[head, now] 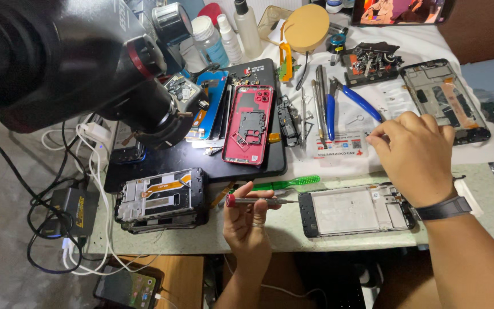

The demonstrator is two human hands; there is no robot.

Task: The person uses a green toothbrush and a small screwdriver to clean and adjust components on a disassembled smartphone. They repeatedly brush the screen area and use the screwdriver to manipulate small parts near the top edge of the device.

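Note:
My left hand (246, 220) holds a small screwdriver (258, 200) with a red cap, its tip pointing right at the left end of an opened phone frame (355, 210) lying at the table's front edge. My right hand (413, 151), with a dark wristband, hovers above and behind that phone, fingers pinched together near a small white card (338, 144); whether it holds anything between its fingertips is hidden. A green toothbrush (290, 183) lies just behind the screwdriver.
A large black microscope head (87, 68) looms at upper left. A stack of phone frames (161, 199), a red phone back (250, 123), blue pliers (344, 100), tweezers, bottles, another phone frame (447, 100) and tangled cables (70, 189) crowd the table.

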